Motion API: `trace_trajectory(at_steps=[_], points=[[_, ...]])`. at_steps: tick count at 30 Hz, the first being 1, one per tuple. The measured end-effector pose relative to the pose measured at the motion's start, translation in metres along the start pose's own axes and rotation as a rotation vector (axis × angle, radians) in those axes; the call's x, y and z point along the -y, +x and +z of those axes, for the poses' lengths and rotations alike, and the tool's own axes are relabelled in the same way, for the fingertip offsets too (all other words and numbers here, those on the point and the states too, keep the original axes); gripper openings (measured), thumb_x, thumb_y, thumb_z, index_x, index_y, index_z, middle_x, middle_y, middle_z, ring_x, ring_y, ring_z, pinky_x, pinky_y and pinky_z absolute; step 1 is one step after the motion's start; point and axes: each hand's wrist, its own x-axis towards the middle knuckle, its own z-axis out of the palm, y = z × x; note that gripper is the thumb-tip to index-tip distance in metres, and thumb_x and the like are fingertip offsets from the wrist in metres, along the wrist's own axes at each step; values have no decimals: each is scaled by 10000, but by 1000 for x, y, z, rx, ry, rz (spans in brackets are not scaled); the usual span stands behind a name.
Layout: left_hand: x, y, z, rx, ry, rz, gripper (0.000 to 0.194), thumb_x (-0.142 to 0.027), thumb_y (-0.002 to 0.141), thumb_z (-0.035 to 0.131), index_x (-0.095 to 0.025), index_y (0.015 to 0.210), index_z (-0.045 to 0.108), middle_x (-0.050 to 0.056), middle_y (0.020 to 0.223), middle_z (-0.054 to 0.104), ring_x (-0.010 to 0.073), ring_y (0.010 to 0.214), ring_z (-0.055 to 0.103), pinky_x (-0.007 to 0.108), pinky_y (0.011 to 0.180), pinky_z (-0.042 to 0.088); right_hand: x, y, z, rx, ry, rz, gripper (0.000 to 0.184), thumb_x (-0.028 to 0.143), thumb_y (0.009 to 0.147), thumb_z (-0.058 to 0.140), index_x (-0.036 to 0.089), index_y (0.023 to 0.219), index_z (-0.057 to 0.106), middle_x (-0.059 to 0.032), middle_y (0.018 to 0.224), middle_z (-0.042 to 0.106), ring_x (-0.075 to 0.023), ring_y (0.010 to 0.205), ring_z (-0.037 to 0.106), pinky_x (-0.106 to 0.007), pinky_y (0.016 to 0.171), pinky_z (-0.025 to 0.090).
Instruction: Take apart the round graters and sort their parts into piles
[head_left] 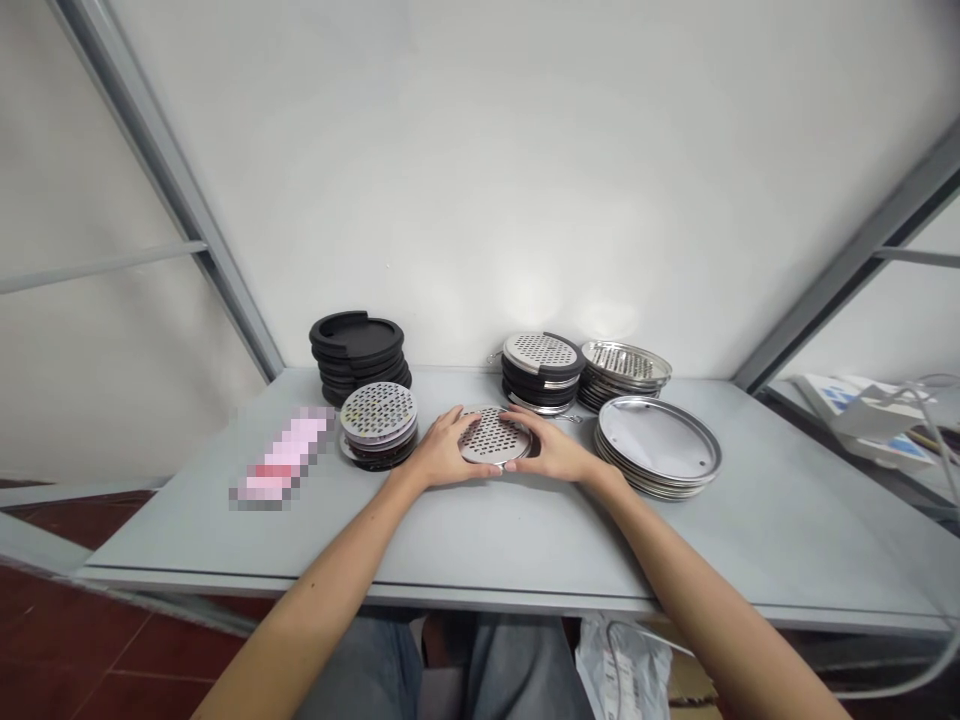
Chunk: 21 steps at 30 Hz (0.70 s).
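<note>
Between my hands, a round metal grater disc (493, 436) with many small holes lies at the middle of the table. My left hand (442, 452) curves round its left edge, thumb at the front and fingers on the far side. My right hand (553, 450) grips the right edge in the same way, and the two thumbs almost meet. Just left of them stands a short stack of perforated discs (379, 412). Behind my right hand is a stack of grater discs in black rings (541, 355). What lies under the held disc is hidden.
Black plastic rings (360, 340) are piled at the back left. At the right stand a stack of slotted metal graters (626, 362) and a stack of shallow metal lids (660, 440). A blurred pink item (289, 450) lies on the grey table (517, 540). Metal posts flank both sides.
</note>
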Motion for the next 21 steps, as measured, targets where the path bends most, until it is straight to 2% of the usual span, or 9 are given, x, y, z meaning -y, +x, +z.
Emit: trace_trajectory(at_steps=[6,11,21], points=[[-2,-2,-1,-4,22,26,977,-721,586,671,-200,1377,432,155,1453,367,348,1334,368,427,1099,327,0,-1,1,13,-15,4,855,535,653,736,133,1359,471,-224,1458,360,-335,1365,332,-506,1112,275],[-1,-3,1,5,34,46,924,-697,624,663,-179,1360,456,172,1490,305,339,1371,307,439,1117,293,-1,0,1,8,-26,4,849,536,651,735,119,1348,484,-230,1449,371,-338,1356,348,-503,1108,282],[3,-4,0,37,46,105,973,-638,569,746,-212,1382,422,159,1488,305,358,1360,312,487,1113,284,-4,1,3,-36,-4,10,873,560,568,783,149,1299,543,-204,1443,396,-351,1331,384,-501,1101,296]])
